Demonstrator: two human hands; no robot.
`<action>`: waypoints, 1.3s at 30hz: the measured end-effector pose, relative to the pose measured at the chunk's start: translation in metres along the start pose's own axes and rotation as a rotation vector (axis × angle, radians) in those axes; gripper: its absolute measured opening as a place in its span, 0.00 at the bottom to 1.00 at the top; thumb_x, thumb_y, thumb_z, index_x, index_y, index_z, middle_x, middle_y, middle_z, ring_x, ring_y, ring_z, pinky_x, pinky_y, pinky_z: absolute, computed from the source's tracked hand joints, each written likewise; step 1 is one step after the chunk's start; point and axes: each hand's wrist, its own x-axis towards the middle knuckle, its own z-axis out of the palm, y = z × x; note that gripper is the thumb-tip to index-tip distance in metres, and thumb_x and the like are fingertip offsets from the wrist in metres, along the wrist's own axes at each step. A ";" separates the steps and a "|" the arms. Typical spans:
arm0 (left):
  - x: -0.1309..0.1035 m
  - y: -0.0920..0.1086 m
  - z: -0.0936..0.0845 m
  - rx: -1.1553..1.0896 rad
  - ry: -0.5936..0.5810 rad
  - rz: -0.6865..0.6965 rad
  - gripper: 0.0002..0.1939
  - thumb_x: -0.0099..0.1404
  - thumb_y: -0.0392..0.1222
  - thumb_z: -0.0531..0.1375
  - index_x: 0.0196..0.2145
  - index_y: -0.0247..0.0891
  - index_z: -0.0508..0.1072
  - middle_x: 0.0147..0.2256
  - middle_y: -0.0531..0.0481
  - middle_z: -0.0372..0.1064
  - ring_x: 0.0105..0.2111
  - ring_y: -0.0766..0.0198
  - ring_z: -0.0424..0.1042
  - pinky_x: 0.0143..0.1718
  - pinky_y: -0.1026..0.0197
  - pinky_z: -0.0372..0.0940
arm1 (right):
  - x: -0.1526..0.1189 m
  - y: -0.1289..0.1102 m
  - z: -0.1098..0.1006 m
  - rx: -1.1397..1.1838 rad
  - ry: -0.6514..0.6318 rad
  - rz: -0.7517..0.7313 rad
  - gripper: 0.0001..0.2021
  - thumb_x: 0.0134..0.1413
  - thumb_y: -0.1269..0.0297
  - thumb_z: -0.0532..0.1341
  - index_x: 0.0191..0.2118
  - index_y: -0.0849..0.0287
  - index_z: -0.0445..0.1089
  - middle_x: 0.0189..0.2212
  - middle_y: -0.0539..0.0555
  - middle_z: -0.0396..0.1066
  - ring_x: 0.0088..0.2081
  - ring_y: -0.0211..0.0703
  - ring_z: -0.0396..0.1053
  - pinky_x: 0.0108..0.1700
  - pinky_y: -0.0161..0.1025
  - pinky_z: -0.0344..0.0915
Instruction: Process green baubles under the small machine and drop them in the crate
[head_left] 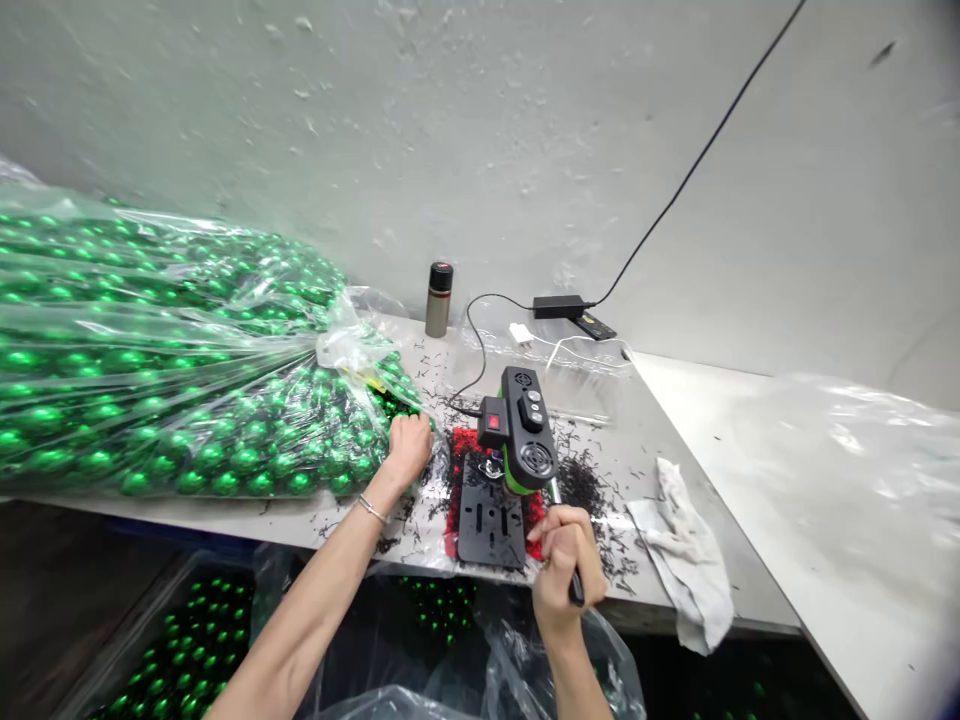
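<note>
My left hand (410, 446) is at a torn, open part of the clear plastic bag (345, 345) full of shiny green balls (247, 460). Its fingers are curled, and what they hold, if anything, is hidden. My right hand (568, 565) is wrapped around a black handle (576, 588) with a thin metal shaft, in front of the bench device. That device has a black, green-sided head (531, 425) with two round vents and a red switch. Below the head is a slotted black base plate (491, 520) on a red mat (452, 510).
Small black scraps (581, 485) litter the table (420, 525). A white cloth (686, 560) hangs over the front edge at right. A bottle (439, 300), a power adapter (559, 306) with cables and a white plug (520, 334) stand behind. More green balls (187, 640) lie below the table.
</note>
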 end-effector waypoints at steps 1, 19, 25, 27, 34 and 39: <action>0.002 0.001 0.001 -0.016 -0.008 -0.003 0.08 0.65 0.32 0.60 0.42 0.28 0.75 0.40 0.31 0.75 0.44 0.46 0.75 0.48 0.52 0.63 | -0.001 0.001 0.000 -0.005 -0.008 0.006 0.16 0.64 0.73 0.50 0.23 0.57 0.57 0.24 0.48 0.61 0.27 0.36 0.65 0.28 0.36 0.61; -0.086 0.016 0.004 -1.878 -0.326 -0.628 0.06 0.65 0.31 0.63 0.39 0.30 0.78 0.31 0.44 0.79 0.29 0.66 0.78 0.32 0.67 0.75 | -0.004 0.003 0.001 -0.014 -0.011 -0.012 0.16 0.65 0.73 0.50 0.23 0.56 0.58 0.24 0.48 0.61 0.29 0.37 0.65 0.29 0.37 0.64; -0.093 0.034 0.017 -1.844 -0.386 -0.640 0.02 0.65 0.32 0.65 0.33 0.32 0.78 0.30 0.47 0.79 0.28 0.67 0.78 0.31 0.68 0.74 | -0.001 -0.001 0.001 -0.047 -0.027 -0.032 0.15 0.64 0.73 0.50 0.25 0.56 0.60 0.25 0.48 0.62 0.28 0.37 0.65 0.30 0.37 0.63; -0.093 0.036 0.018 -1.854 -0.407 -0.667 0.04 0.65 0.34 0.65 0.31 0.32 0.78 0.30 0.45 0.79 0.30 0.65 0.79 0.34 0.66 0.75 | 0.000 -0.001 0.001 -0.045 -0.026 -0.046 0.15 0.64 0.73 0.50 0.25 0.56 0.60 0.25 0.49 0.62 0.27 0.37 0.65 0.29 0.37 0.63; -0.102 0.038 0.016 -1.894 -0.407 -0.761 0.03 0.67 0.31 0.63 0.35 0.32 0.77 0.29 0.46 0.79 0.29 0.66 0.79 0.32 0.68 0.75 | -0.002 0.002 0.000 -0.042 -0.028 -0.050 0.15 0.65 0.72 0.50 0.25 0.56 0.60 0.25 0.49 0.62 0.28 0.37 0.66 0.28 0.37 0.64; -0.120 0.036 0.014 -1.848 -0.347 -0.717 0.06 0.69 0.35 0.62 0.35 0.31 0.77 0.29 0.45 0.79 0.25 0.68 0.77 0.27 0.71 0.73 | 0.004 -0.005 0.001 0.022 0.007 0.055 0.06 0.65 0.67 0.54 0.36 0.57 0.66 0.34 0.52 0.67 0.27 0.34 0.66 0.28 0.37 0.68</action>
